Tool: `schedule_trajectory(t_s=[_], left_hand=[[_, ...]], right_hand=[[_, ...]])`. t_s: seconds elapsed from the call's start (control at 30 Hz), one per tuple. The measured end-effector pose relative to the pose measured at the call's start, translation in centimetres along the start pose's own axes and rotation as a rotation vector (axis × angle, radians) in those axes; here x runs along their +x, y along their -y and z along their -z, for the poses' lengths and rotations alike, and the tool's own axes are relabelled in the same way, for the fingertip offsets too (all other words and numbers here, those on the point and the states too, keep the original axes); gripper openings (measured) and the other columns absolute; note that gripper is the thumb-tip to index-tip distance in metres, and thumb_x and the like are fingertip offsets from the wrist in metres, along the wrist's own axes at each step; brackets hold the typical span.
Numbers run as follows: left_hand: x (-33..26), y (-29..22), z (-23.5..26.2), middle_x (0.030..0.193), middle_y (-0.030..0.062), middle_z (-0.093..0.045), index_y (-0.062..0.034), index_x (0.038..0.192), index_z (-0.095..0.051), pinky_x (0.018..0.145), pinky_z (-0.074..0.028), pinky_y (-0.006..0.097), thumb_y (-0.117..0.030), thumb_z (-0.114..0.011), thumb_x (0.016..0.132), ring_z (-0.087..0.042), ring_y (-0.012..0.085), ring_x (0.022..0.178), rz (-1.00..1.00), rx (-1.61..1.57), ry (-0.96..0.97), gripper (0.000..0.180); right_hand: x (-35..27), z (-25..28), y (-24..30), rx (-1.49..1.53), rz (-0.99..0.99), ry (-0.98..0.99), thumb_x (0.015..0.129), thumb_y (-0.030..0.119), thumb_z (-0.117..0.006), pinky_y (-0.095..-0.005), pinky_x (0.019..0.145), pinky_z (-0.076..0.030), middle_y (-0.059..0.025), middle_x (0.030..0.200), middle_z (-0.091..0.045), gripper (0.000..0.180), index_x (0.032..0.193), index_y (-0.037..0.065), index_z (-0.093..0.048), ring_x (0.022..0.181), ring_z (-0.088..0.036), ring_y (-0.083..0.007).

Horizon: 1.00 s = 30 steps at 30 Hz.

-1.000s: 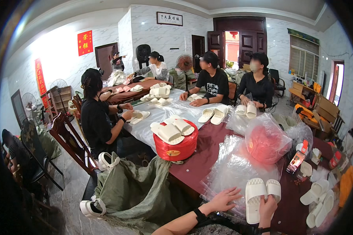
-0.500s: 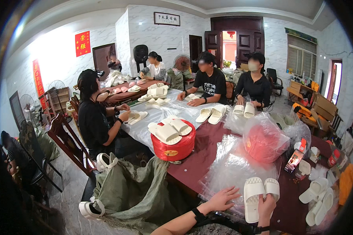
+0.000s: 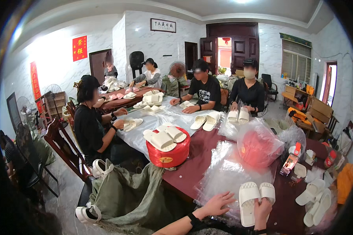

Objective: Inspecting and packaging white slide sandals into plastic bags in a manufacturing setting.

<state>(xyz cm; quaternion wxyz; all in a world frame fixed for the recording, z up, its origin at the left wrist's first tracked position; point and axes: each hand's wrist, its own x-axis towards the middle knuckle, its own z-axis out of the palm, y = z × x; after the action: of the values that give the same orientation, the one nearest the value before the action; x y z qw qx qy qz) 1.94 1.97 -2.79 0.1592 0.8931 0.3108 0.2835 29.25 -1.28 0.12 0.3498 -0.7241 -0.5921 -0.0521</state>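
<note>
– Item location?
– White slipper pair [image 3: 248,200], lower right of frame, held in the fingers of the right hand [image 3: 263,209].
– Left hand [image 3: 217,205]?
– Just left of them, fingers spread wide, near the plastic bags [image 3: 222,174]; contact cannot be confirmed.
– Beyond?
– Red roll [image 3: 168,156], near frame centre, on the maroon tabletop [image 3: 202,147].

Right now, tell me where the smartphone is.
In the head view, the smartphone sits on the right, just right of the bagged red bundle, beyond the white slide sandals in the right grip.
</note>
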Motion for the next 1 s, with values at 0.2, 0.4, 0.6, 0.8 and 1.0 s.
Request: schedule_trajectory(t_s=[0.2,0.4,0.6,0.8,1.0], left_hand=[[-0.3,0.1,-0.3,0.162,0.0125,-0.035,-0.0126,0.150,-0.047,0.119,-0.031,0.048,-0.026,-0.067,0.091,-0.033,0.0379,0.147,-0.012,0.005,-0.020,0.063],[0.1,0.2,-0.1,0.162,0.0128,-0.036,-0.0129,0.149,-0.047,0.119,-0.031,0.048,-0.024,-0.067,0.091,-0.033,0.0374,0.148,-0.007,0.000,-0.007,0.063],[0.0,0.1,-0.1,0.162,0.0122,-0.035,-0.0139,0.150,-0.047,0.119,-0.030,0.048,-0.024,-0.066,0.091,-0.032,0.0375,0.148,-0.004,-0.017,-0.015,0.064],[0.0,-0.1,0.0,0.163,0.0114,-0.033,-0.0148,0.151,-0.046,0.120,-0.029,0.048,-0.024,-0.066,0.091,-0.030,0.0372,0.149,0.013,-0.022,0.006,0.064],[-0.1,0.1,-0.2,0.163,0.0112,-0.033,-0.0150,0.151,-0.046,0.120,-0.029,0.048,-0.024,-0.066,0.091,-0.030,0.0376,0.149,0.009,-0.031,-0.003,0.064]], right_hand=[[-0.3,-0.3,-0.3,0.009,0.036,-0.029,0.085,0.029,-0.075,-0.0529,0.066,-0.048,-0.0187,0.073,-0.064,0.034,0.077,0.000,-0.059,0.071,-0.064,-0.0429],[0.0,-0.4,-0.1,-0.002,0.009,-0.010,0.086,0.028,-0.075,-0.0521,0.065,-0.048,-0.0194,0.072,-0.063,0.033,0.078,0.000,-0.060,0.071,-0.063,-0.0435],[0.0,0.2,0.5,-0.009,-0.004,0.005,0.087,0.029,-0.074,-0.0522,0.066,-0.048,-0.0201,0.074,-0.063,0.034,0.080,0.000,-0.060,0.071,-0.063,-0.0437],[-0.1,0.5,0.6,0.004,-0.003,0.015,0.087,0.029,-0.074,-0.0519,0.066,-0.048,-0.0199,0.074,-0.063,0.034,0.079,-0.001,-0.060,0.071,-0.063,-0.0437],[-0.1,0.2,0.3,-0.009,0.005,0.008,0.087,0.029,-0.075,-0.0522,0.066,-0.047,-0.0194,0.073,-0.062,0.035,0.078,-0.001,-0.059,0.071,-0.062,-0.0434]])
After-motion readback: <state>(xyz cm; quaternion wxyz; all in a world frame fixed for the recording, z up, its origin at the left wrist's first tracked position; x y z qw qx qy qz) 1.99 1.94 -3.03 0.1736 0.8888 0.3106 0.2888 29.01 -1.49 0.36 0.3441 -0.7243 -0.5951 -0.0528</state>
